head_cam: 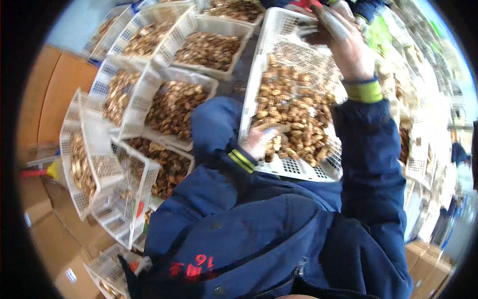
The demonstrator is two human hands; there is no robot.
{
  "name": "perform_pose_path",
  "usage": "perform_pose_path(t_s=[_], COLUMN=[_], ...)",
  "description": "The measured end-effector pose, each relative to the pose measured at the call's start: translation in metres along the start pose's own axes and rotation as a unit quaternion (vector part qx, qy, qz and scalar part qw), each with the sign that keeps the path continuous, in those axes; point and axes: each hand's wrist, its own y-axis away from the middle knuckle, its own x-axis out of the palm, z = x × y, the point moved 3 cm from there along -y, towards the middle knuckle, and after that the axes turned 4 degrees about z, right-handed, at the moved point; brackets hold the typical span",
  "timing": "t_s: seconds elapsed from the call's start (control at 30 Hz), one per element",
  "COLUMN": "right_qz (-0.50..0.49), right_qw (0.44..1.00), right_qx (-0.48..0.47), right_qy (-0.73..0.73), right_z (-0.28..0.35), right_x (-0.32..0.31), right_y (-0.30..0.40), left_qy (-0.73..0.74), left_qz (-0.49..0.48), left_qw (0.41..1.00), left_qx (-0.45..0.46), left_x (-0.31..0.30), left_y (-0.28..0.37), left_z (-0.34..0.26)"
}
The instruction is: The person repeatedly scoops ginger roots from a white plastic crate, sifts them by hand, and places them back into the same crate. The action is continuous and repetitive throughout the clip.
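A white perforated plastic basket [251, 101] lies before me, its near end against my navy jacket. Small brown pieces [295, 104], apparently mushrooms, fill much of it, while the bare mesh floor shows at the far end. My left hand [261, 140] reaches over the basket's left wall, fingers among the pieces; whether it grips any is unclear. Over the far right end is my right hand [351, 48], blurred, with its arm stretched forward. Its fingers are dark and smeared by motion, so I cannot tell if they hold something.
Several white baskets [130, 101] of similar brown pieces stand packed together on the left. More white crates [418, 149] line the right side. Cardboard boxes [56, 224] are at the far left. Another person's dark sleeve [369, 9] shows beyond my right hand.
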Motion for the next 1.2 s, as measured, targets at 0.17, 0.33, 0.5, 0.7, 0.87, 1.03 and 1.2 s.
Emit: perform_pose_path(t_s=[0.17,0.33,0.5,0.7,0.87,1.03,1.2], right_qz=[0.081,0.042,0.012,0.004,0.052,0.193,0.487], right_qw=[0.955,0.712,0.707,0.712,0.830,0.840,0.799], right_qx=[0.261,0.519,0.523,0.498,0.436,0.469,0.352], right_qy=[-0.113,-0.471,-0.476,-0.496,-0.345,-0.195,-0.041], right_z=[0.037,0.041,0.033,0.025,0.036,0.007,0.022], right_x=[0.009,0.038,0.030,0.039,0.027,0.027,0.036], right_y=[0.114,0.224,0.233,0.246,0.223,0.262,0.291], left_qy=[-0.155,-0.087,-0.106,-0.358,-0.497,-0.239,-0.236], left_qz=[0.048,-0.023,-0.229,-0.701,-0.778,-0.481,-0.057], left_qw=[0.985,0.963,0.799,0.297,0.139,0.671,0.904], left_qx=[0.061,0.255,0.546,0.540,0.357,0.511,0.351], left_x=[0.019,0.027,-0.037,-0.080,-0.145,-0.055,-0.005], left_y=[0.004,0.050,0.198,0.374,0.437,0.249,0.117], left_z=[-0.013,-0.074,-0.188,-0.294,-0.262,-0.220,-0.154])
